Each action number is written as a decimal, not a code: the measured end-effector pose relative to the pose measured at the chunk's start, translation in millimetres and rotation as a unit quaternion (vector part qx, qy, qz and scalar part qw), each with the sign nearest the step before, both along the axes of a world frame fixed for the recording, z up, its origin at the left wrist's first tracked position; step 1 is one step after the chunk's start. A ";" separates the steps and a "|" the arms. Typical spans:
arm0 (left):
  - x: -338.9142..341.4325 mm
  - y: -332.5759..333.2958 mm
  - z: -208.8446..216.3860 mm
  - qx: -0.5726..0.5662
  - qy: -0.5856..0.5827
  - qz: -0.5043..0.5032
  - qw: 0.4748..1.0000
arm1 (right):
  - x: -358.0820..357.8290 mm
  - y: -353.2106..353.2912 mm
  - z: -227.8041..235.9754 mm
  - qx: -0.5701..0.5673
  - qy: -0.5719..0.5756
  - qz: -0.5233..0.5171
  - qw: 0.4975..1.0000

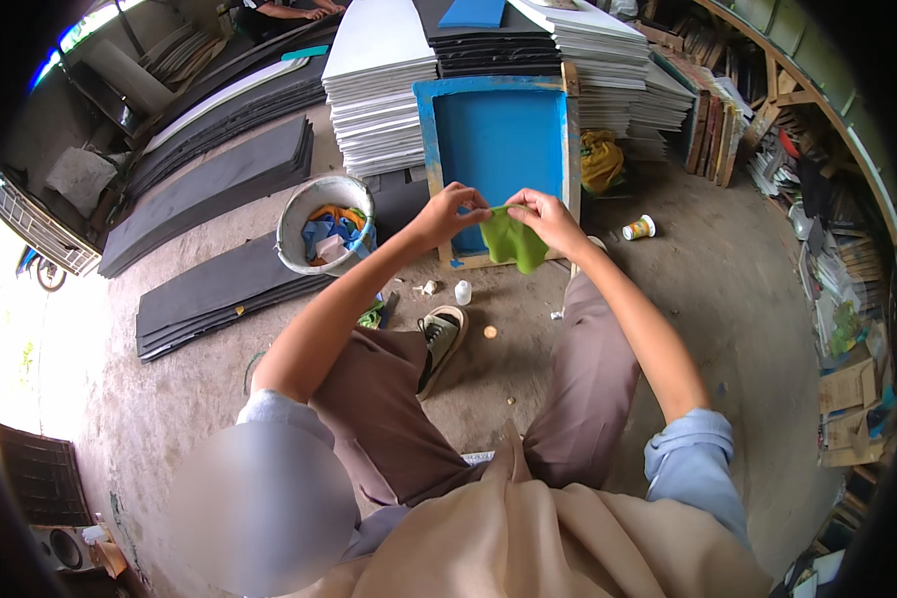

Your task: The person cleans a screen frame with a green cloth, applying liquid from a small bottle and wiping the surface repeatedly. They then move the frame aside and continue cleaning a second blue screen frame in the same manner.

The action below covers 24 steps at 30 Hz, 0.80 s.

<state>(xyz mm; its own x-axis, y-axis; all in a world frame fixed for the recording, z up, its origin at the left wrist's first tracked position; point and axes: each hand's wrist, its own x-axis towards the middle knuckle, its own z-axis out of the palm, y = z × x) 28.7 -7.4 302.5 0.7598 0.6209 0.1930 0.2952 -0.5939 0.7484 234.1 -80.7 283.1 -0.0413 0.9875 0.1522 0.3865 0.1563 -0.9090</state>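
A small white bottle (pixel 462 292) and an orange cap (pixel 489 332) lie on the concrete floor (pixel 728 299) beside the person's shoe (pixel 441 334). Above them, the left hand (pixel 452 211) and right hand (pixel 544 215) each pinch the top edge of a green cloth (pixel 513 242), hanging before a blue-framed screen (pixel 498 149) whose lower edge it partly hides. A white bucket (pixel 321 221) holds crumpled rags; a labelled cup (pixel 638 228) is too small to make out.
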 end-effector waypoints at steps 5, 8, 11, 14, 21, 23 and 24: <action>-16.2 -8.9 18.0 -0.144 -0.128 -0.038 0.981 | -23.9 -32.3 45.8 0.011 0.062 0.032 0.998; -10.2 -19.7 32.9 -0.149 -0.153 -0.054 0.975 | -11.5 -39.3 59.9 0.037 0.004 0.028 0.999; -5.5 -31.2 42.7 -0.152 -0.126 -0.056 0.979 | 1.0 -41.0 67.6 0.051 -0.032 -0.005 0.998; -1.2 -32.0 40.7 -0.170 -0.098 -0.055 0.979 | 3.2 -39.1 63.8 0.050 0.003 0.005 0.999; 9.8 -2.3 9.0 -0.119 -0.045 -0.042 0.991 | -0.1 -11.4 10.8 -0.074 0.123 0.083 0.986; 18.1 5.8 1.2 -0.135 -0.050 -0.020 0.989 | 0.0 2.2 -9.5 -0.061 0.130 0.071 0.987; 20.1 9.0 -7.7 -0.148 -0.050 -0.008 0.988 | -2.0 7.3 -20.3 -0.063 0.128 0.059 0.988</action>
<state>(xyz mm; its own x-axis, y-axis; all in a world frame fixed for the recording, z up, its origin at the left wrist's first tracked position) 48.8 1.6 294.9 0.7562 0.6495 0.0797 0.2032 -0.3489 0.9149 232.1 -73.4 262.8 -0.1334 0.9899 0.0486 0.1278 0.0658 -0.9896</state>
